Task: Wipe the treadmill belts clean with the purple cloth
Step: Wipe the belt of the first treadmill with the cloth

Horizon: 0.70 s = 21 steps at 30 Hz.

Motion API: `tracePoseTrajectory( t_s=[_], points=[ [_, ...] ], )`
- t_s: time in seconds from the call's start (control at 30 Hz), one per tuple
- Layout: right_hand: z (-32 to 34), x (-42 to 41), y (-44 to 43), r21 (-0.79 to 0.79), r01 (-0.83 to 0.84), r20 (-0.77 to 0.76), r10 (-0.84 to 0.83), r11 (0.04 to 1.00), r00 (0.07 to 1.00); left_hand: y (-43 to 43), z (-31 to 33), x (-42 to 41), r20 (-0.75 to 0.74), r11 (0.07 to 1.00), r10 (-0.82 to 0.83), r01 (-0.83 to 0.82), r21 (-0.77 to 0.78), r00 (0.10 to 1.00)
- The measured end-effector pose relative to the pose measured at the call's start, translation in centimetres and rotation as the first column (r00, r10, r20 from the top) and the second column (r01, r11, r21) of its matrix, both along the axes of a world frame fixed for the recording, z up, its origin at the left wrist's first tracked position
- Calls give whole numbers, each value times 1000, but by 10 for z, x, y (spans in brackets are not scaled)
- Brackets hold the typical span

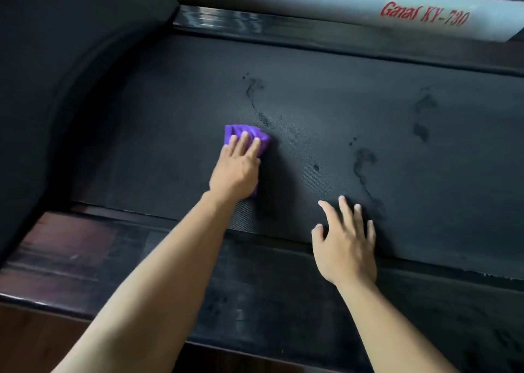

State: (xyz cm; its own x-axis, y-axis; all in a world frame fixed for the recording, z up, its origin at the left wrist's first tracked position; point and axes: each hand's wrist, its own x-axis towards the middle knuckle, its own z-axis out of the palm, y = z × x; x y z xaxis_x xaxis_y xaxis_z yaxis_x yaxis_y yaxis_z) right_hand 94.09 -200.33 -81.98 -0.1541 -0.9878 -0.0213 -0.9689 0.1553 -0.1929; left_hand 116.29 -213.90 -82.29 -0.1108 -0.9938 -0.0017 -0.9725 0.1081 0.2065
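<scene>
The black textured treadmill belt fills the middle of the view and carries dark wet streaks and blotches. My left hand presses flat on the folded purple cloth, which lies on the belt left of centre; the cloth sticks out past my fingertips and by my palm's right edge. A dark streak runs up the belt just beyond the cloth. My right hand rests on the belt's near edge with fingers spread and nothing in it.
The near side rail of the treadmill is black and scuffed. The far rail is pale grey with red lettering. A black curved motor cover rises at the left. Dark wooden floor shows at the lower left.
</scene>
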Motion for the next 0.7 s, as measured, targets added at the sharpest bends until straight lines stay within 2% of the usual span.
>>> tracePoseTrajectory(
  t_s=[0.13, 0.27, 0.43, 0.6, 0.7],
  points=[
    [1, -2, -1, 36, -9, 12, 8, 999, 1000, 45, 0, -55, -28, 985, -172, 173, 26, 985],
    [5, -3, -3, 96, -33, 23, 31, 995, 999, 81, -2, -30, -62, 982, -178, 181, 50, 982],
    [16, 1, -11, 170, -51, -9, 54, 984, 999, 80, -3, 51, -64, 999, -26, 27, 27, 998],
    [22, 20, -30, 116, -107, 16, 105, 987, 994, 66, -5, 103, -87, 987, 156, -158, -9, 984],
    [24, 42, -48, 107, -199, 45, 195, 974, 980, 51, -4, 121, -112, 970, 241, -243, -4, 964]
  ],
)
